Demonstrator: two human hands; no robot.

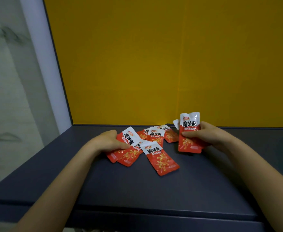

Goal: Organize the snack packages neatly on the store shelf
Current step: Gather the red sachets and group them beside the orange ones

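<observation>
Several red and white snack packets lie on the dark grey shelf [137, 190]. My right hand [206, 134] grips an upright stack of packets [189, 126], its bottom edge resting on the shelf; a second packet's white corner peeks out behind it. My left hand [109, 139] holds a fanned bunch of packets [129, 136] low over the shelf. One loose packet [160, 159] lies flat and tilted between the hands. A small overlapping pile of packets [157, 134] rests near the back wall.
A yellow back panel [170, 64] closes the shelf behind the packets. A white upright post [41, 64] and a marbled wall stand on the left. The shelf's front edge runs across the bottom of the view.
</observation>
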